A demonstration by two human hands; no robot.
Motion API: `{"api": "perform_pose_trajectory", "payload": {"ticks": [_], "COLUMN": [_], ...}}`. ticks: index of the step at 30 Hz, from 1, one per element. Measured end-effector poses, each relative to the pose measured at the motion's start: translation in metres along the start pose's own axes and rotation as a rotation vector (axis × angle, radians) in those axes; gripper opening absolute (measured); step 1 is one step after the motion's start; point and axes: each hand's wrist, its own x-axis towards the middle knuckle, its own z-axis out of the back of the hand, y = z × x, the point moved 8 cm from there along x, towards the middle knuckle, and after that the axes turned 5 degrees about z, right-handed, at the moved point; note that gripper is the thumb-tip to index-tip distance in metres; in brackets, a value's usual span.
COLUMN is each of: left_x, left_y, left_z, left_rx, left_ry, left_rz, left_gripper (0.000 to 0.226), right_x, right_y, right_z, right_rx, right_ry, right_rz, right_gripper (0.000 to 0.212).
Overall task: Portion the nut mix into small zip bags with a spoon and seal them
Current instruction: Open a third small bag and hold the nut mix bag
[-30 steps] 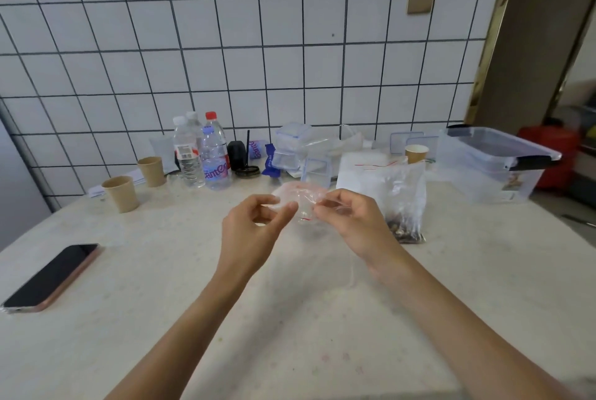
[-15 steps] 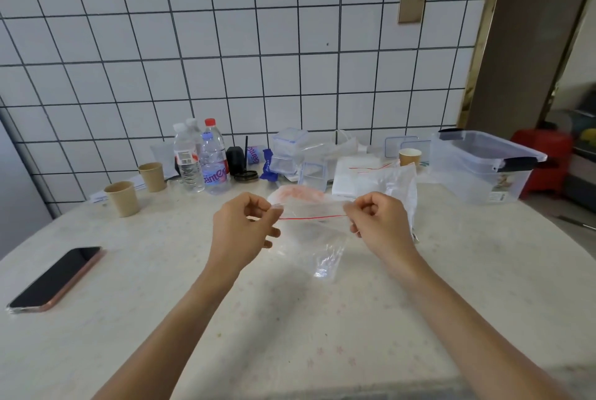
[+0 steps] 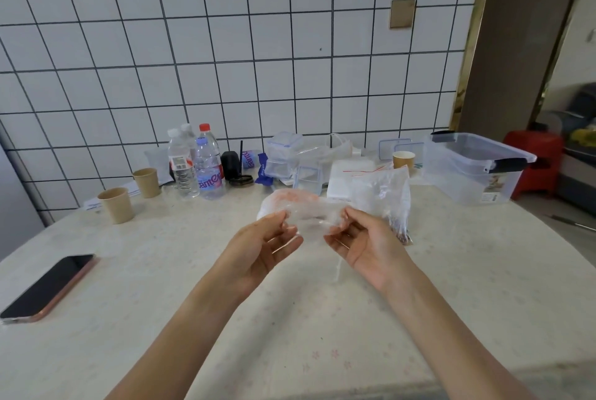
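Head view: I'm pinching the empty zip bag (image 3: 311,217) between left hand (image 3: 258,246) and right hand (image 3: 364,245); I'm judging its mouth needs spreading evenly.

Water bottle (image 3: 209,170) label — "Ganten" (partly legible).

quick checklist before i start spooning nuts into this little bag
1. Small zip bag held by both hands, left hand and right hand: ok.
2. Bag mouth open: cannot tell, plastic is crumpled.
3. Spoon within reach: not ok, none visible.
4. Nut mix bag close behind the hands: ok.
5. A hand free for scooping: not ok, both are on the bag.
6. Bare table to set the bag down: ok.
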Motion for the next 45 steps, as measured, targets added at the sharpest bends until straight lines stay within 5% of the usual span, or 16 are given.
{"api": "perform_pose_trajectory", "payload": {"ticks": [7,11,13,16,23,28,35,40,45], "left_x": [-0.002,-0.004,-0.002,0.0,-0.007,-0.015,-0.009,0.001,0.007], "left_y": [0.007,0.007,0.003,-0.006,-0.017,-0.027,-0.018,-0.001,0.012], "left_z": [-0.013,-0.013,-0.01,-0.009,0.0,0.012,0.03,0.033,0.02], "left_rx": [-0.121,-0.197,-0.078,0.267,0.52,0.581,0.481,0.185,-0.119], "left_ry": [0.13,0.197,0.209,0.192,-0.232,-0.412,-0.402,-0.18,0.011], "left_rz": [0.106,0.107,0.038,-0.156,-0.561,-0.694,-0.502,-0.244,-0.014], "left_gripper": [0.01,0.008,0.017,0.041,0.037,0.019,0.015,0.009,0.012], "right_x": [-0.002,-0.005,-0.007,-0.007,0.001,0.003,0.004,0.009,0.005], "right_y": [0.001,0.0,0.002,0.005,0.003,0.003,-0.008,-0.022,-0.027], "right_z": [-0.005,-0.007,-0.006,-0.003,0.012,0.023,0.031,0.027,0.013], "right_rx": [-0.01,-0.079,-0.197,-0.386,-0.47,-0.39,-0.222,0.095,0.173], "right_ry": [0.071,0.144,0.191,0.176,-0.198,-0.293,-0.296,-0.165,-0.002], "right_rz": [0.013,0.035,0.066,0.131,0.285,0.281,0.157,0.026,-0.065], "right_gripper": [0.04,0.017,0.016,0.048,0.038,0.018,0.012,0.02,0.006]}}
